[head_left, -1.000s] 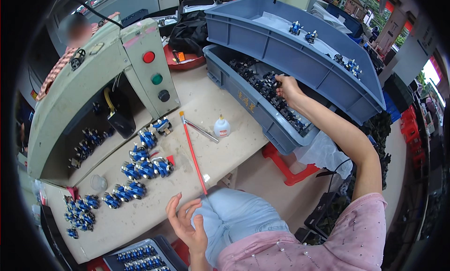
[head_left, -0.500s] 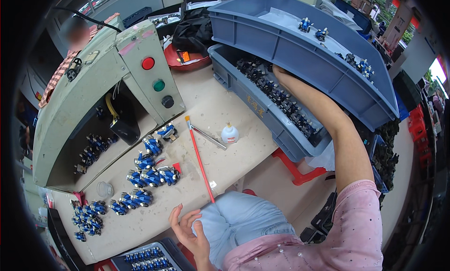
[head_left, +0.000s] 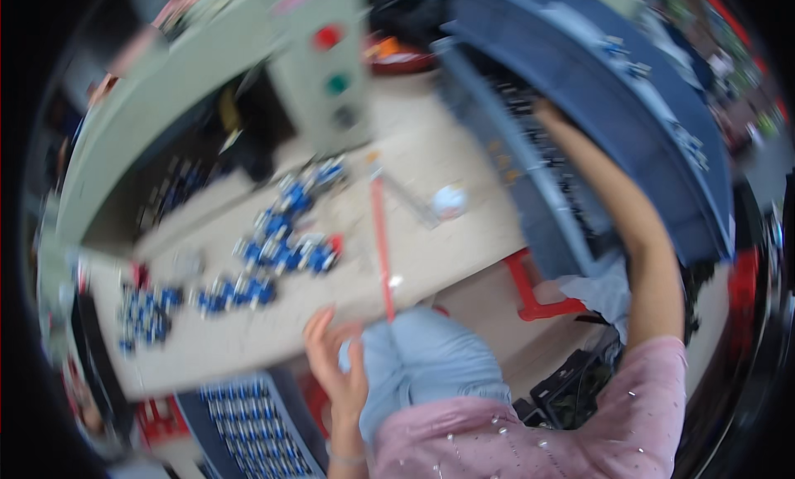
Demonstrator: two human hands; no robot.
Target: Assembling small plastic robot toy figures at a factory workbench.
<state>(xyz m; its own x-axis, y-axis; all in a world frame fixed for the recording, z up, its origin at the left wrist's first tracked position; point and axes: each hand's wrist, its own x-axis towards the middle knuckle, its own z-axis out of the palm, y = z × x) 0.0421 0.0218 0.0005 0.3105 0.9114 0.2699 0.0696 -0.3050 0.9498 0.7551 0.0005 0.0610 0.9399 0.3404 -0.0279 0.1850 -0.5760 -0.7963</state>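
My right arm stretches up into the lower blue crate, beneath the overhanging upper blue crate. Only the wrist end of my right hand shows there; its fingers are hidden among small black parts. My left hand hangs in front of the table edge, beside my lap, with fingers apart and nothing in it. Small blue-and-white toy riders stand in groups on the table. More blue-and-white pieces lie on a white sheet in the upper crate. Motion blurs the picture.
A pale green arched machine with red and green buttons stands on the table. Nearby lie a long red-handled brush, a thin metal tool and a white bottle. A tray of lined-up riders sits lower left.
The view has swung, so the table and crates sit differently and more of the lower-left tray shows. My right hand stays in the lower crate; my left hand remains open near my lap.
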